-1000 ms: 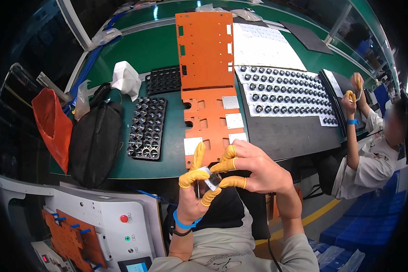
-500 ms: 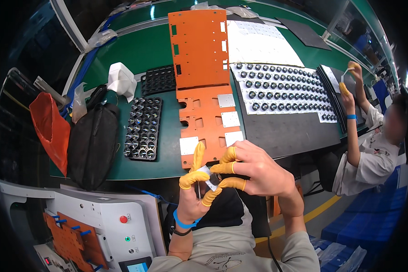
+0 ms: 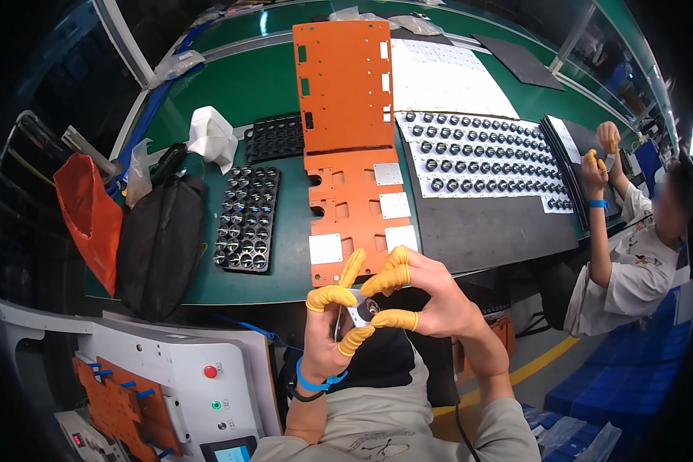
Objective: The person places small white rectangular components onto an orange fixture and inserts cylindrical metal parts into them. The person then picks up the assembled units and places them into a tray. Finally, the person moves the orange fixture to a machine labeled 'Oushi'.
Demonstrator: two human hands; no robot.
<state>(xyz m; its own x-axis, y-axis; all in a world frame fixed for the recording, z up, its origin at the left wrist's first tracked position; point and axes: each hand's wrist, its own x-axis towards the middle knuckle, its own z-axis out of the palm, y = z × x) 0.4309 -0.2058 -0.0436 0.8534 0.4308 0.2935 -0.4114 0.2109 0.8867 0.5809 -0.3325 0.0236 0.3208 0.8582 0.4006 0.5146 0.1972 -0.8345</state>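
Pinching from both sides, the person's two hands meet just above the lap, close to the near edge of the green desk [image 3: 231,92]. The left hand [image 3: 327,339] rises from a forearm ringed by a blue wrist strap [image 3: 316,383], palm turned inward, its orange-capped fingers [image 3: 329,296] curled toward the centre. The right hand [image 3: 431,296] comes in from the right with the wrist bent, its capped fingers arched over the top. Between them sits a small white square plate with a dark round lens [image 3: 364,309], gripped by fingertips of both hands, so neither hand is slack or fully clenched.

Just beyond the hands, an orange cut-out fixture board [image 3: 354,215] lies on the desk, carrying several white square plates. To its left rests a black tray of round lenses [image 3: 246,218], and left again a black bag [image 3: 159,246] beside a red plastic bag [image 3: 88,215]. To the right, a dark mat holds a white sheet of lens parts in rows [image 3: 485,154]. Farther off, a second orange board [image 3: 346,85] stands past the first, with a crumpled white cloth [image 3: 212,137] to its left. At the far right another person [image 3: 631,262] raises both hands.
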